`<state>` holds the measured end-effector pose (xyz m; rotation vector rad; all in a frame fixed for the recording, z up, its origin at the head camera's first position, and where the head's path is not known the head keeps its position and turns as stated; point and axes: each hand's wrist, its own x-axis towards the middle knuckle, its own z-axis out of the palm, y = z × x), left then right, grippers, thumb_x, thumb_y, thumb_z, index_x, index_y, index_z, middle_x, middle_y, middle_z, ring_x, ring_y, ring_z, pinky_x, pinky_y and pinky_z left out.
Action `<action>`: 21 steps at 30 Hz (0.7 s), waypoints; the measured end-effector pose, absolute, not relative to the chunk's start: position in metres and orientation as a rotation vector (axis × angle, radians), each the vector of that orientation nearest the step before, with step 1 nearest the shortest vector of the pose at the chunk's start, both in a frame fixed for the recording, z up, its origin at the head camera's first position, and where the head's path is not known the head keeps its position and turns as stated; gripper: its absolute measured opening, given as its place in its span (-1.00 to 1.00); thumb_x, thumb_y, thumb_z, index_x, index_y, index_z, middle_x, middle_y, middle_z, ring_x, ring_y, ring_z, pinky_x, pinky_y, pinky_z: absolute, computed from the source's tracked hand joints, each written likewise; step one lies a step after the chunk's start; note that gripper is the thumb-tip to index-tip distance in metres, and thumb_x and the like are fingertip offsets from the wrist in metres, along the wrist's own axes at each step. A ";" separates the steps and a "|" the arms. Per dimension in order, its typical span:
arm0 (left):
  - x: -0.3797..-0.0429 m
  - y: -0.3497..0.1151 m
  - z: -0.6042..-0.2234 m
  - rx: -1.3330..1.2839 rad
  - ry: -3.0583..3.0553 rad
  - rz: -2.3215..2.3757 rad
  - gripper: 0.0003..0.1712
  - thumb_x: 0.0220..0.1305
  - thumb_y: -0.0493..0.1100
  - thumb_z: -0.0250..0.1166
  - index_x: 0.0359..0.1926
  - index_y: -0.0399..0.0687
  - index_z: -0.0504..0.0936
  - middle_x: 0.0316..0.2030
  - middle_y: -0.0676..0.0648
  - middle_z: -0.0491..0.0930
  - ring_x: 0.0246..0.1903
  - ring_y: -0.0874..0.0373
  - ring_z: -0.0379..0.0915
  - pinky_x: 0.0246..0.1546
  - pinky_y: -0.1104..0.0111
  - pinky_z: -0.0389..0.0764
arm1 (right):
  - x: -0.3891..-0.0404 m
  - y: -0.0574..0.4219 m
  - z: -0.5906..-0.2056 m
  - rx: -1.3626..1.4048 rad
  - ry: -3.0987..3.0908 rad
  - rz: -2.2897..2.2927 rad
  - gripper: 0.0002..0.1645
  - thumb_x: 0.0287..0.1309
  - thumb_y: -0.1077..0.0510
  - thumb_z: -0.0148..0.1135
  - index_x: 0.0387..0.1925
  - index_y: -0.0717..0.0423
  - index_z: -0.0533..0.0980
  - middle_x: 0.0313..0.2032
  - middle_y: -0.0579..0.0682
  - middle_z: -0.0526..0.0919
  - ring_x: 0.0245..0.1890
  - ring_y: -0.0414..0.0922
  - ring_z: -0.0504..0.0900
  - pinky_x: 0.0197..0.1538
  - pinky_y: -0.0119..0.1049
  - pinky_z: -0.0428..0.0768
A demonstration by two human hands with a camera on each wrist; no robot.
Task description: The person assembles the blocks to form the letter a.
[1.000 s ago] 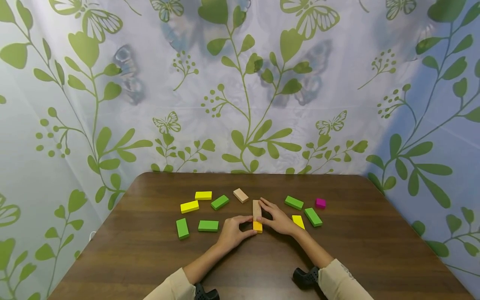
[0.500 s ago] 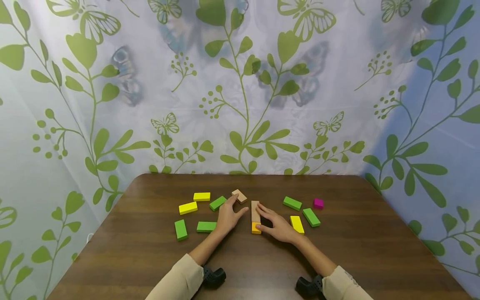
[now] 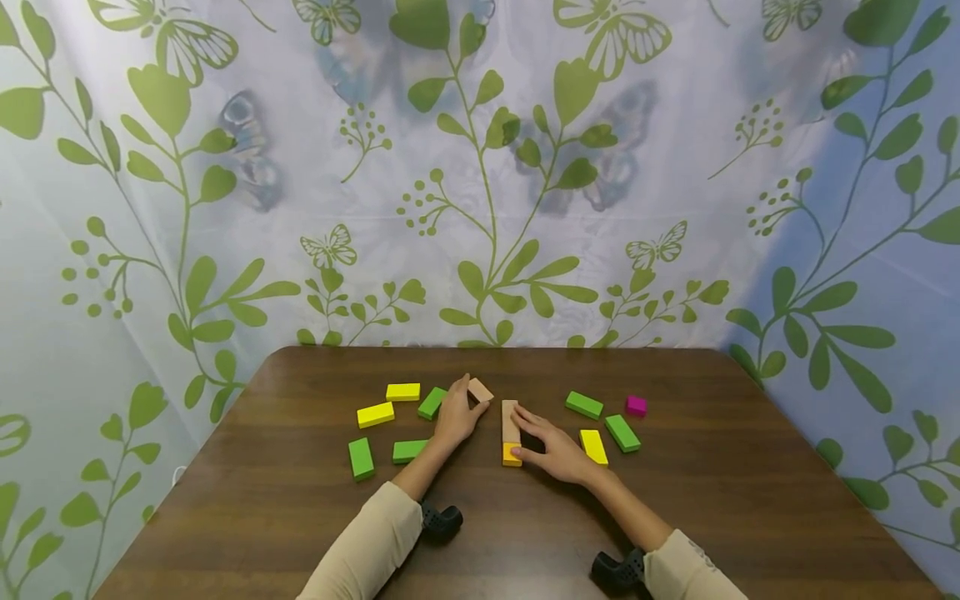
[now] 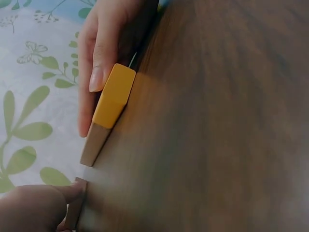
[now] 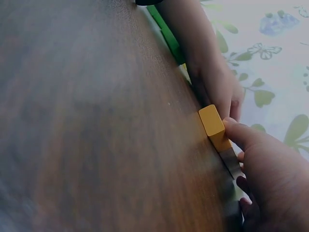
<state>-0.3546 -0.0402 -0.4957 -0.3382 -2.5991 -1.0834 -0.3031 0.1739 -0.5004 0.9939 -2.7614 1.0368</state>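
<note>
A plain wooden block [image 3: 481,390] lies at an angle toward the back of the table, and my left hand [image 3: 456,417] pinches it between thumb and fingers. In the left wrist view the thumb and fingers close over that wooden block [image 4: 76,209]. Just to the right, a second plain wooden block [image 3: 510,419] lies lengthwise, end to end with an orange block [image 3: 512,455]. My right hand [image 3: 557,450] rests along the right side of this pair. Its thumb touches the orange block [image 5: 212,122], and its straight fingers reach beside the wooden one.
On the brown table [image 3: 300,533], yellow blocks [image 3: 375,415] and green blocks [image 3: 361,458] lie loose at left. At right are a green block [image 3: 622,433], a yellow block [image 3: 594,447] and a magenta cube [image 3: 636,406]. A patterned curtain [image 3: 480,208] hangs behind.
My left hand has left the orange and wooden pair, moved back and left, and taken hold of the angled wooden block. The right hand has stayed at the pair, its thumb shifting onto the orange block.
</note>
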 end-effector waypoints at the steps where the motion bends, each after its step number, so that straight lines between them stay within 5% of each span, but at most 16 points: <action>1: -0.353 -0.041 -0.494 -0.343 -2.608 -1.083 -0.23 0.15 -0.13 0.33 0.27 -0.43 0.23 0.16 -0.36 0.32 0.13 -0.22 0.28 0.08 0.02 0.35 | -0.304 0.174 -0.500 0.997 -2.759 1.036 -0.16 0.18 -0.23 0.09 0.36 0.11 0.16 0.39 0.01 0.03 0.35 0.06 0.05 0.25 0.12 0.12; 21: -0.252 -0.073 -0.485 -0.885 -2.653 -1.044 -0.25 0.13 0.04 0.32 0.23 -0.30 0.35 0.14 -0.19 0.42 0.13 -0.04 0.34 0.09 0.10 0.37 | -0.329 0.173 -0.499 0.999 -2.768 1.050 -0.19 0.21 -0.19 0.10 0.37 0.08 0.14 0.40 0.01 0.01 0.34 0.10 0.05 0.22 0.20 0.12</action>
